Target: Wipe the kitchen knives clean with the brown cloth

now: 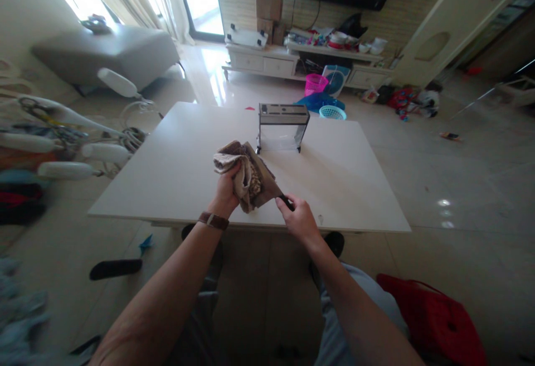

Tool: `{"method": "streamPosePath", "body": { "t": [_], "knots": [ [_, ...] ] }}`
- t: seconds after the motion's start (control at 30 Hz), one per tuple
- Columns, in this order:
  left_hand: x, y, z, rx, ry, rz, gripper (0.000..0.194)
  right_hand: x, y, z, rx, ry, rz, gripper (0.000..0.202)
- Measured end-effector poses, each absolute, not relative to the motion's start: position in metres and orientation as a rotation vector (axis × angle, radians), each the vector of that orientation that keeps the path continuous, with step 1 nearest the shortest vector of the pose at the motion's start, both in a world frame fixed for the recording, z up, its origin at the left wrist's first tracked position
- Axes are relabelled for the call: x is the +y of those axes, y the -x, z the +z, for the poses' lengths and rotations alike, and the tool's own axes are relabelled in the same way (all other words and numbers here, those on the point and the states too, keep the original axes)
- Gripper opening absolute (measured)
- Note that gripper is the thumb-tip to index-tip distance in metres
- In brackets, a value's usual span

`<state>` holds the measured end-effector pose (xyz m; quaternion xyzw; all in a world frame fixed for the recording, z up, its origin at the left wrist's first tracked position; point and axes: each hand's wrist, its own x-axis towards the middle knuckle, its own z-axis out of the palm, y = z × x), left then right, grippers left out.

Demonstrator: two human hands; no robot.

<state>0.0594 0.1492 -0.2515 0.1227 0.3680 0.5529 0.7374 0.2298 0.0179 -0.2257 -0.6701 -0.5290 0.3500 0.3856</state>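
My right hand (300,216) is closed round the black handle of a cleaver (268,186), whose wide blade points up and to the left. A bunched brown and beige cloth (234,161) is gripped in my left hand (226,192) and lies against the blade, covering part of it. Both hands are above the near edge of the white table (179,171). Beyond them on the table stands a knife block (283,111) with a slotted dark top and clear sides.
Behind the table are a light-blue basket (333,112) and a pink basket (316,83). A low TV cabinet (261,64) carries boxes and bowls. White padded arms of a stand (69,170) are at the left. A red bag (434,316) lies at the lower right.
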Motion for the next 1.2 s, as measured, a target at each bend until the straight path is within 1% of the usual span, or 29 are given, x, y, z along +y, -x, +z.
{"method": "streamPosePath", "body": {
  "t": [0.3, 0.6, 0.9, 1.2],
  "knots": [
    [0.1495, -0.0587, -0.2531, 0.784, -0.276, 1.203, 0.017, 0.0179, -0.2290, -0.2244, -1.343, 1.710, 0.887, 0.037],
    [0.1474, -0.0598, -0.2497, 0.802, -0.280, 1.190, 0.015, 0.0175, -0.2287, -0.2248, -1.343, 1.710, 0.883, 0.037],
    [0.1479, -0.0604, -0.2516, 0.804, -0.280, 1.175, 0.025, 0.0182, -0.2288, -0.2271, -1.343, 1.713, 0.875, 0.038],
    [0.1464, -0.0611, -0.2504, 0.774, -0.271, 1.165, 0.017, 0.0177, -0.2294, -0.2260, -1.340, 1.722, 0.882, 0.038]
  ]
}}
